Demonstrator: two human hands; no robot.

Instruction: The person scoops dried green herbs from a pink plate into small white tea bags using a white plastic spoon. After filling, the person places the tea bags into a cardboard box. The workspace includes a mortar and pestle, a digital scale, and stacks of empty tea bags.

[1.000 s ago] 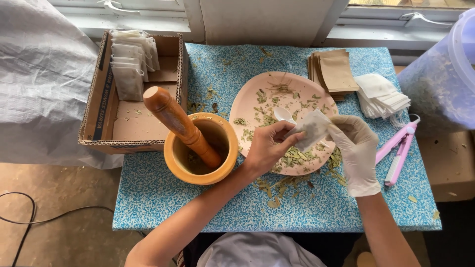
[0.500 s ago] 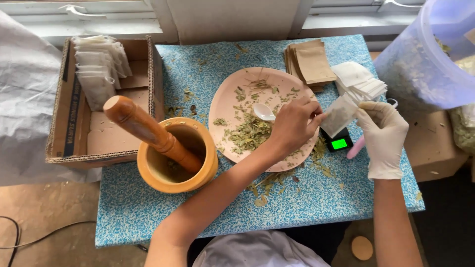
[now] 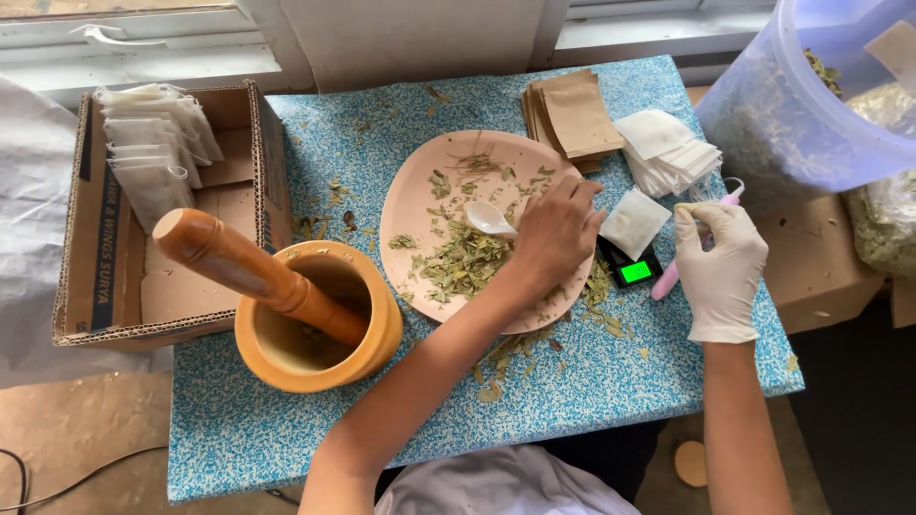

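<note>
My bare left hand [image 3: 553,234] hovers palm down over the right part of a pink plate [image 3: 420,181] strewn with dried green leaves [image 3: 463,262]. Its fingers are loosely bent and hold nothing I can see. A white spoon [image 3: 489,219] lies on the plate just left of it. A filled white sachet [image 3: 634,221] rests on a small black scale [image 3: 637,272] with a green display. My gloved right hand [image 3: 720,267] lies to the right of the scale over a pink tool [image 3: 665,279]. Its thumb and forefinger are pinched together, and what they hold is hidden.
A wooden mortar [image 3: 320,324] with a pestle [image 3: 239,267] stands front left. A cardboard box [image 3: 105,286] with white sachets sits at the left. Brown envelopes [image 3: 572,114] and stacked empty sachets [image 3: 668,148] lie at the back. A translucent tub of leaves [image 3: 792,114] is at the right.
The sachet held in my right hand now lies on the scale. The spoon has gone from my left hand to the plate. My view has shifted left and closer.
</note>
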